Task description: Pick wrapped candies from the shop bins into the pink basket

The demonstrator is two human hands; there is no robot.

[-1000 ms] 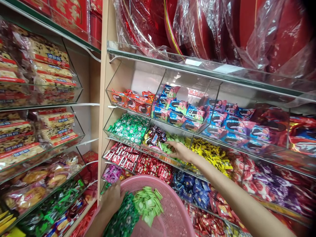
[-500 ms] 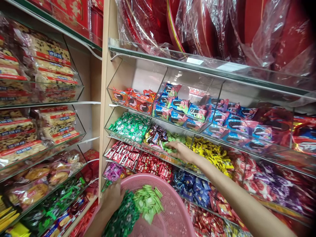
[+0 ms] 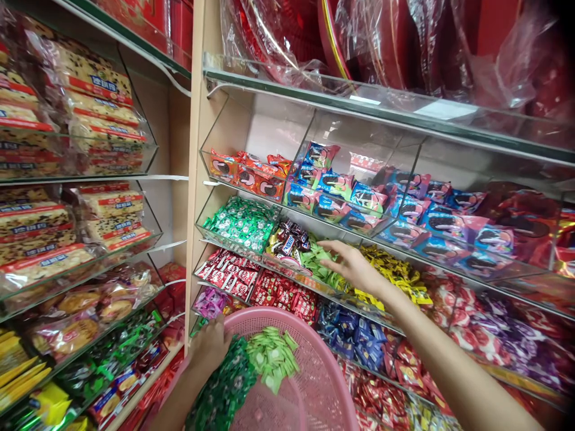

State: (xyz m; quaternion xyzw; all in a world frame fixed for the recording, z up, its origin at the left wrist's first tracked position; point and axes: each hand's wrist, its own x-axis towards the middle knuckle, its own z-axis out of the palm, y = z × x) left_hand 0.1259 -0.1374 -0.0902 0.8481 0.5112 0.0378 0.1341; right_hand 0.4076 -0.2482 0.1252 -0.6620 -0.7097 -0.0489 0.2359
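Spillage looks the likeliest trouble at your right hand [image 3: 353,266]: if you gather too many light-green packets [image 3: 320,263] at once, loose ones could slip between your fingers and drop past the clear shelf front [image 3: 314,280] onto the red packets [image 3: 285,297] below it. Mixing is a second risk, since the yellow packets [image 3: 398,275] lie just beside your wrist and the dark Snickers bars [image 3: 291,238] lie just to the left; a wide sweep could drag either kind along. Your left hand [image 3: 210,344] bears on only one side of the pink basket [image 3: 323,365], so the basket might tip if that hold slackens; what supports it underneath is out of sight.

As for pose, your right arm runs in from the lower right of the frame to the centre, with the hand palm down above the light-green packets, fingers loosely spread and pointing left. You show nothing held there, though the palm side is hidden. Your left arm rises from the bottom left, fingers curled over the basket's rim. Farther out, inside the basket at bottom centre, a light-green heap [image 3: 274,356] lies against a dark-green heap [image 3: 224,383].
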